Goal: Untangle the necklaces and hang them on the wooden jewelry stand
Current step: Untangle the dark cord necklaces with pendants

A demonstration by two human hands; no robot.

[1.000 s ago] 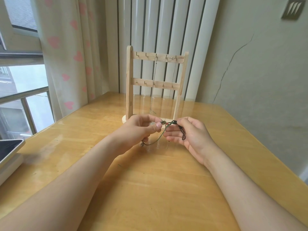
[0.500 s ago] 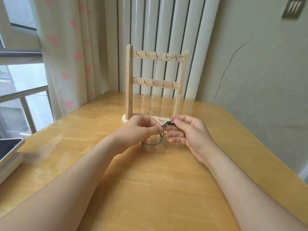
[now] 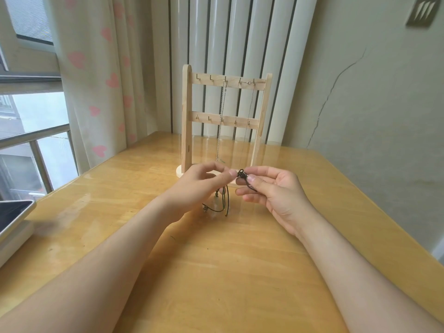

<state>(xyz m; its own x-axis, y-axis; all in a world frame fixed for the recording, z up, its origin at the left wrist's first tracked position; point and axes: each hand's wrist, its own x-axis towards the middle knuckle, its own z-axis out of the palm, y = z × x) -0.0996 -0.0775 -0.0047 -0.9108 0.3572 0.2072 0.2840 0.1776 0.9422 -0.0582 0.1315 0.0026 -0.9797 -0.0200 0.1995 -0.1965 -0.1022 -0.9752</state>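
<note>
We pinch the dark cord necklace with left hand and right hand; ease the knot apart gently, no yanking.

Heart-print curtain at left — cracked wall at right.

Left hand, right hand almost touching; each in pinch on dark cord

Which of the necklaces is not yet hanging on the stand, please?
The dark cord necklace: the left hand and right hand pinch it at its knot in front of the stand, while the two silver chains hang from top-rail hooks.
</note>
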